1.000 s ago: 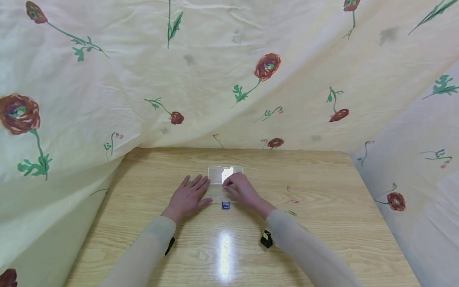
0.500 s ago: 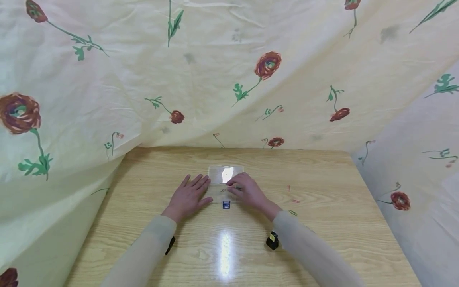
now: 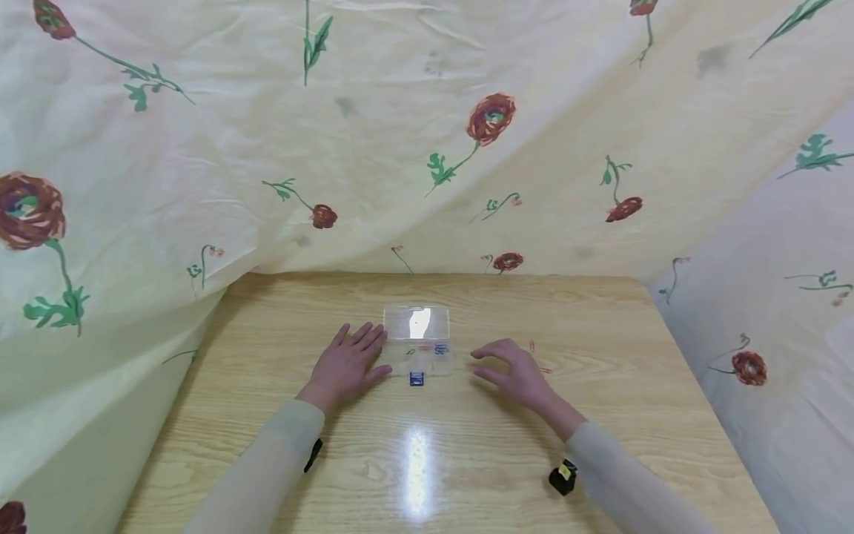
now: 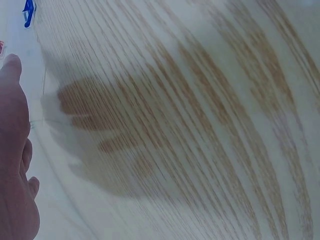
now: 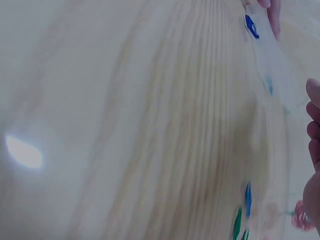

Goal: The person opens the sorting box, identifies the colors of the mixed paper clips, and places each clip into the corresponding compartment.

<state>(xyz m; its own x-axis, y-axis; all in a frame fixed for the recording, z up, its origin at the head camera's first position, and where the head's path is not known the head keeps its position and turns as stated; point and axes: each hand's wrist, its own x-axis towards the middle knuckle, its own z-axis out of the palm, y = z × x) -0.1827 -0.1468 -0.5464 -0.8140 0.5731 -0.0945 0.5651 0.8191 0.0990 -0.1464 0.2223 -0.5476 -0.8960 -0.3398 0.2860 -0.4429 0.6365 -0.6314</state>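
A small clear plastic box [image 3: 400,366] lies on the table, its clear lid [image 3: 400,324] folded back behind it. Green [image 3: 410,351], red [image 3: 425,348] and blue paper clips [image 3: 441,348] sit in separate back compartments. On the front edge is a blue latch [image 3: 416,379]. My left hand [image 3: 343,371] rests flat along the box's left side, fingers straight; part of it shows in the left wrist view. Just right of the box, my right hand [image 3: 514,373] hovers with bent, parted fingers, holding nothing. Two red paper clips [image 3: 531,345] lie beyond it.
Blue [image 5: 248,199] and green paper clips [image 5: 237,223] lie on the table in the right wrist view. The wooden table [image 3: 600,334] ends at a flowered cloth [image 3: 373,148] behind. Black wrist devices [image 3: 563,478] hang under both sleeves.
My right hand has moved right, off the box, and its fingers have parted. The paper clips in the back compartments now show. My left hand has stayed beside the box.
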